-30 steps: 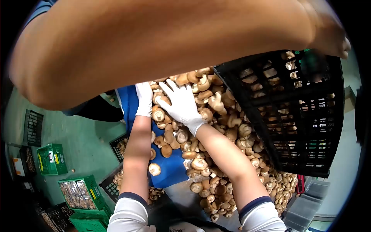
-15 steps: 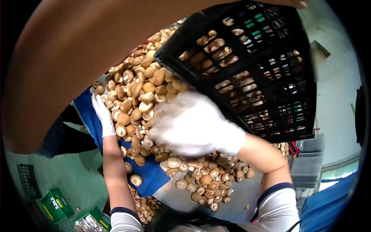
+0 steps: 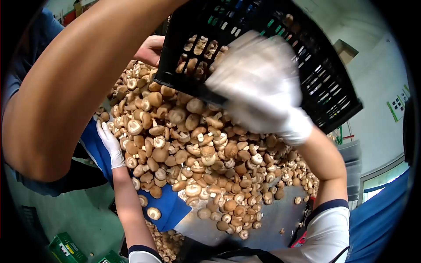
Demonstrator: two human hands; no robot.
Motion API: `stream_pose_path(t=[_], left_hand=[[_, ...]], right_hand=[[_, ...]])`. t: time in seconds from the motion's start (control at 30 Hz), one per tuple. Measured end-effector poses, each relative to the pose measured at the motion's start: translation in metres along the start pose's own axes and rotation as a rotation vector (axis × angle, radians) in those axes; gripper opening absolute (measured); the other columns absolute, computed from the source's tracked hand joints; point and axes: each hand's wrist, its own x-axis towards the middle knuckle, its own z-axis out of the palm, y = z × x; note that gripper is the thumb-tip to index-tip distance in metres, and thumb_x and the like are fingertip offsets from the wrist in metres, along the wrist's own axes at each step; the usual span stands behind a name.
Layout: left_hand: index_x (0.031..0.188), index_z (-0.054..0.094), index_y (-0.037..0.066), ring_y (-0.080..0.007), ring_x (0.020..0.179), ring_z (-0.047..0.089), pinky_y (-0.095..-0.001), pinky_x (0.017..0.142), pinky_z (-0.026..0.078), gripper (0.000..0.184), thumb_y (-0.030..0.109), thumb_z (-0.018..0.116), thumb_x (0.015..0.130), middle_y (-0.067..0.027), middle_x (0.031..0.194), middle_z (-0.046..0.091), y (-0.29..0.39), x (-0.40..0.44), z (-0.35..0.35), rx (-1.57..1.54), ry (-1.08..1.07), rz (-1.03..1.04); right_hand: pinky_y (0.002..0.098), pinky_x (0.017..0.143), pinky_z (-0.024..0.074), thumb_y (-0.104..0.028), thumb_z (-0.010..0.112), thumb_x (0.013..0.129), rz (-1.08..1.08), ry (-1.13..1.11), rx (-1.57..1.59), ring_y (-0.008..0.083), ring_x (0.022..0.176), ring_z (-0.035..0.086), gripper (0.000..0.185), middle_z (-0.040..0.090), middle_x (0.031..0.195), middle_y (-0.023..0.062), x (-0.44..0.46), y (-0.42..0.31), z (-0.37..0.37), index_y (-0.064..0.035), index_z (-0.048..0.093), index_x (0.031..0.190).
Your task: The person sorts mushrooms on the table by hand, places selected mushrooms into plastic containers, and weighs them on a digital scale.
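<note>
A wide heap of brown mushrooms [image 3: 193, 149] covers the metal table [image 3: 276, 219]. My left hand [image 3: 109, 144], in a white glove, lies against the heap's left edge with fingers stretched, beside a blue sheet [image 3: 164, 208]. Smeared by motion, my white-gloved right hand [image 3: 263, 83] is raised in front of a tilted black plastic crate [image 3: 331, 90]; its fingers and any contact with the crate cannot be made out. Mushrooms show through the crate's slots, and its lower edge hangs over the heap.
Another person's arm [image 3: 83, 74] crosses the upper left, and a bare hand [image 3: 151, 50] is at the crate's left side. Green boxes [image 3: 66, 247] stand on the floor at lower left. More mushrooms [image 3: 166, 241] lie below the table's front edge.
The crate has shifted left and tipped further, with fewer mushrooms showing in it. The heap has spread to the right. My right hand has risen from the heap; my left has hardly moved.
</note>
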Motion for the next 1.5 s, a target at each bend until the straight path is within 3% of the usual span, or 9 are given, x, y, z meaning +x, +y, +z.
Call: stream_pose_path(t=[0.07,0.13,0.17,0.3,0.43,0.6,0.7,0.93,1.5], left_hand=[[0.138,0.042,-0.007,-0.0352,0.132,0.041,-0.0390,0.112,0.030,0.055,0.036,0.041,0.104,-0.0236,0.143,0.043,0.003,-0.003,0.002,0.004,0.010,0.035],[0.137,0.043,-0.007,-0.0348,0.131,0.042,-0.0387,0.112,0.030,0.050,0.031,0.041,0.104,-0.0233,0.141,0.044,0.003,-0.001,0.001,0.019,0.003,0.071],[0.136,0.043,-0.007,-0.0347,0.131,0.042,-0.0388,0.112,0.030,0.050,0.030,0.041,0.104,-0.0234,0.142,0.044,0.006,-0.002,0.003,0.036,0.011,0.066],[0.136,0.044,-0.007,-0.0345,0.132,0.041,-0.0388,0.112,0.029,0.048,0.029,0.042,0.104,-0.0235,0.143,0.044,-0.003,-0.002,0.002,0.087,0.019,0.100],[0.136,0.045,-0.006,-0.0352,0.135,0.038,-0.0391,0.113,0.027,0.048,0.028,0.042,0.103,-0.0234,0.144,0.042,0.004,-0.003,0.002,0.045,0.021,0.013],[0.137,0.045,-0.005,-0.0356,0.134,0.038,-0.0397,0.113,0.027,0.049,0.031,0.042,0.103,-0.0239,0.144,0.042,0.002,-0.003,0.001,0.090,0.024,0.029],[0.136,0.045,-0.005,-0.0365,0.133,0.040,-0.0401,0.112,0.029,0.049,0.031,0.042,0.103,-0.0242,0.143,0.043,-0.007,0.000,0.001,0.103,0.008,0.033],[0.136,0.044,-0.004,-0.0307,0.131,0.042,-0.0376,0.113,0.028,0.046,0.025,0.048,0.102,-0.0191,0.140,0.046,0.011,-0.001,0.003,0.080,0.010,0.013],[0.135,0.044,-0.006,-0.0311,0.132,0.041,-0.0364,0.112,0.029,0.051,0.031,0.050,0.101,-0.0216,0.140,0.045,0.002,-0.001,0.002,0.069,0.019,0.053]], right_hand=[[0.0369,0.092,0.0474,-0.015,0.069,0.082,0.137,0.177,-0.272,0.0245,0.110,0.061,0.031,0.065,0.114,0.0093,0.042,0.047,-0.063,-0.0065,0.067,0.112],[0.0292,0.088,0.0466,-0.018,0.069,0.088,0.855,0.011,-0.094,0.0203,0.104,0.062,0.035,0.066,0.106,0.0126,0.077,0.081,-0.097,-0.0014,0.063,0.119],[0.0346,0.091,0.0494,-0.040,0.071,0.082,0.642,-0.183,-0.444,0.0309,0.101,0.065,0.046,0.069,0.109,0.0188,0.091,0.093,-0.099,-0.0055,0.066,0.112],[0.0313,0.083,0.0510,-0.036,0.068,0.085,1.009,-0.664,0.061,0.0203,0.095,0.066,0.039,0.070,0.097,0.0128,0.131,0.112,-0.121,-0.0022,0.067,0.106],[0.0351,0.099,0.0437,-0.041,0.059,0.092,0.738,-0.592,-0.128,0.0279,0.109,0.061,0.051,0.066,0.119,0.0155,0.094,0.134,-0.092,-0.0028,0.060,0.126],[0.0326,0.084,0.0501,-0.029,0.071,0.086,0.841,-0.227,-0.012,0.0251,0.094,0.065,0.040,0.069,0.101,0.0152,0.095,0.098,-0.067,-0.0031,0.065,0.116],[0.0318,0.086,0.0509,-0.018,0.076,0.078,0.146,0.174,-0.375,0.0250,0.092,0.065,0.040,0.066,0.101,0.0143,0.068,0.104,-0.048,-0.0045,0.064,0.114],[0.0446,0.097,0.0449,-0.016,0.073,0.070,0.174,-0.075,0.253,0.0343,0.119,0.054,0.043,0.062,0.121,0.0119,0.024,-0.044,0.029,-0.0105,0.069,0.113],[0.0477,0.116,0.0268,-0.026,0.066,0.085,0.159,-0.256,0.233,0.0297,0.136,0.039,0.047,0.051,0.138,0.0100,-0.007,-0.031,0.195,-0.0105,0.057,0.128]])
